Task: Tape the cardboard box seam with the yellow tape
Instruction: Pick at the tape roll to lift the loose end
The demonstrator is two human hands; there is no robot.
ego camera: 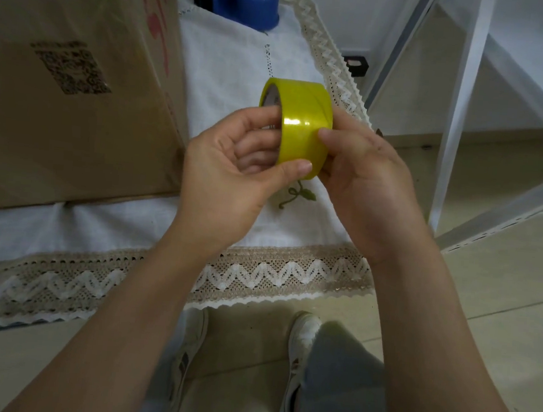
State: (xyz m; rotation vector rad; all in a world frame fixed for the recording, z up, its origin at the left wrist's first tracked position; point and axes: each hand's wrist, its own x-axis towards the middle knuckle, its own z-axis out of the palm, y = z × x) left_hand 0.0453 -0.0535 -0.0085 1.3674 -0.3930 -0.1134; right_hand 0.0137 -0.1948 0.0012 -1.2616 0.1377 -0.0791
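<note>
bare forearms, no sleeves, grey trousers (344, 376), white sneakers (301, 343) with dark side markings

No legible text; cardboard box (60, 88) has a blurred QR-type print and red marks, unreadable.

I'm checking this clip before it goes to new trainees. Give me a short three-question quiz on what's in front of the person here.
1. True or false: a strip of tape already runs from the tape roll to the cardboard box.
2. Which hands hold the roll? A) left only B) right only C) both
3. Fill in: the box stands on a white ____ with a lace border.

Key
1. False: no strip reaches the box.
2. C: the left hand and the right hand both grip it.
3. Cloth.
</note>
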